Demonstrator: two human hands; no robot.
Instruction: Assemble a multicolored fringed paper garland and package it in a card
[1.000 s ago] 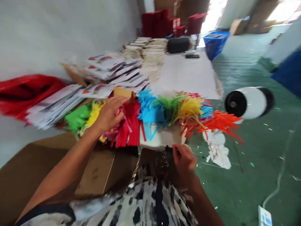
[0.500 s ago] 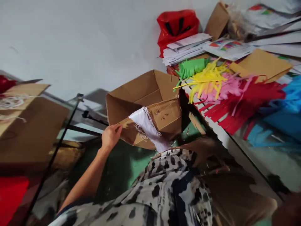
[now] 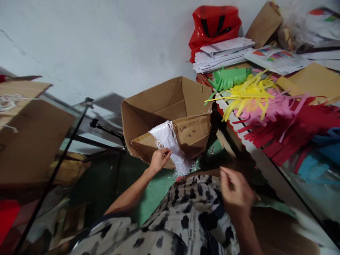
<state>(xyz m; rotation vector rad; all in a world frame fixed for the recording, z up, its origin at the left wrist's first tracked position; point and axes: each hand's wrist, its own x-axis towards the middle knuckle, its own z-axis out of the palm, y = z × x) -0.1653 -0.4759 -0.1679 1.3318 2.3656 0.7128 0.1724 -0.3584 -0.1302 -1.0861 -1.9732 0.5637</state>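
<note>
An open cardboard box with handwriting on its near side stands ahead of me. Over its near rim hangs a bundle of white strings, loose ends trailing toward the floor. My left hand is at the bundle's left edge, thumb and fingertips pinched together; whether strands are between them is too small to tell. To the right of my patterned clothing, my right hand is raised in the air, somewhat blurred. Its fingers are curled in toward the thumb, and anything between them cannot be made out.
On the right-hand table lie fringed bundles in green, yellow, pink, red and blue. Behind them are a paper stack and a red bag. A black metal frame and another carton stand left.
My left hand has let go of the box rim and moved right to the white strings. My right hand has come into view at the lower right.
</note>
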